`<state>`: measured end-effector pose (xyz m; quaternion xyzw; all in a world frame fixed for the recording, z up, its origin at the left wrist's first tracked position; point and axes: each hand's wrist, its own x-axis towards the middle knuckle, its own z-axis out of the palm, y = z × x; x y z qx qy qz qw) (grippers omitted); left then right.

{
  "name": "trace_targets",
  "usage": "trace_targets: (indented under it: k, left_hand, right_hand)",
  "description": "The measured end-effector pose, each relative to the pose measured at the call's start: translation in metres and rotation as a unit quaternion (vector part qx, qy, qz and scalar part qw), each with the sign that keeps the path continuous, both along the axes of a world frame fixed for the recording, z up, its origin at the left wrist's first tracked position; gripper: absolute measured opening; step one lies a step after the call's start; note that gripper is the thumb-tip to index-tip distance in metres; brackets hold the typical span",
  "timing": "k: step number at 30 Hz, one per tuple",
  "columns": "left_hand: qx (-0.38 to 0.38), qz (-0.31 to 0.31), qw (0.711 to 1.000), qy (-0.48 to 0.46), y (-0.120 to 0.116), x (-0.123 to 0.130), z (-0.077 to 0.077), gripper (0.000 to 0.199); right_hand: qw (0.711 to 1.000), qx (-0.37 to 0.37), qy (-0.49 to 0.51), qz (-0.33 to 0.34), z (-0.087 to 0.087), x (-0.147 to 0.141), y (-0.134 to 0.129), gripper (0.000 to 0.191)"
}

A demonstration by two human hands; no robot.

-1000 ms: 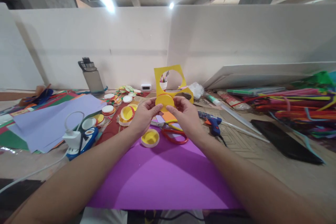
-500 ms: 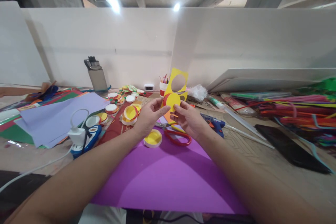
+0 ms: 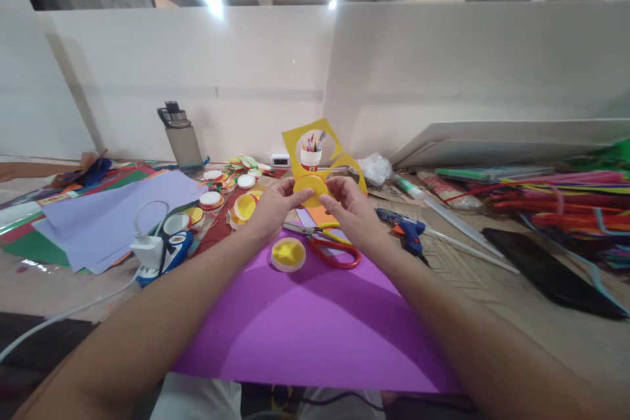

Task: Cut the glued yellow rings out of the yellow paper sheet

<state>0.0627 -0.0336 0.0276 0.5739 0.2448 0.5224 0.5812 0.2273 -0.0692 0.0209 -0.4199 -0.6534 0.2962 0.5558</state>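
Both hands are raised over the purple sheet (image 3: 315, 335), fingertips meeting at a round yellow disc (image 3: 310, 190). My left hand (image 3: 273, 208) pinches the disc's left side. My right hand (image 3: 353, 210) has thumb and fingers closed on its right side. Just behind the fingers stands a yellow sheet with a round hole (image 3: 292, 151); whether the fingers also grip it I cannot tell. Below the hands lie red-handled scissors (image 3: 339, 264) on the purple sheet. To their left sits a round white lid with yellow inside (image 3: 288, 254).
Stacked coloured discs and lids (image 3: 211, 200) lie left, near a blue power strip (image 3: 172, 256) with a plugged-in charger. A bottle (image 3: 182, 141) stands behind. On the right are a blue glue gun (image 3: 408, 231), a dark tablet-like slab (image 3: 546, 269) and pipe cleaners (image 3: 556, 203).
The yellow disc has moved slightly left and tipped flatter between my fingers. Behind it, the holed yellow sheet has swung left and turned. Red beside the disc no longer shows.
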Motion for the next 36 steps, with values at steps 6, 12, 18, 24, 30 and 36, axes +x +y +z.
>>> trace_targets:
  k: [6, 12, 18, 24, 30, 36]
  left_hand:
    - [-0.115, 0.029, 0.979, -0.163, 0.022, -0.014, -0.001, 0.03]
    - [-0.197, 0.058, 0.948, -0.244, 0.031, -0.021, 0.001, 0.022]
    - [-0.162, 0.034, 0.953, -0.252, 0.03, -0.025, 0.003, 0.014]
    - [-0.143, 0.03, 0.953, -0.266, 0.031, -0.029, 0.009, 0.016]
    - [-0.18, 0.076, 0.934, -0.301, 0.031, -0.031, 0.019, 0.014]
    - [-0.175, 0.087, 0.936, -0.294, 0.033, -0.032, 0.016, 0.018]
  right_hand:
    - [0.98, 0.0, -0.191, -0.062, 0.006, 0.017, 0.004, 0.022]
    - [0.865, -0.107, -0.49, 0.003, -0.001, 0.024, -0.002, 0.026]
    - [0.806, -0.113, -0.581, 0.018, -0.006, 0.018, -0.009, 0.04]
    - [0.855, -0.108, -0.507, -0.014, -0.01, 0.011, -0.005, 0.043]
    - [0.919, -0.048, -0.39, 0.002, -0.009, 0.018, 0.003, 0.051]
    - [0.975, -0.02, -0.218, -0.042, -0.018, 0.015, 0.011, 0.068]
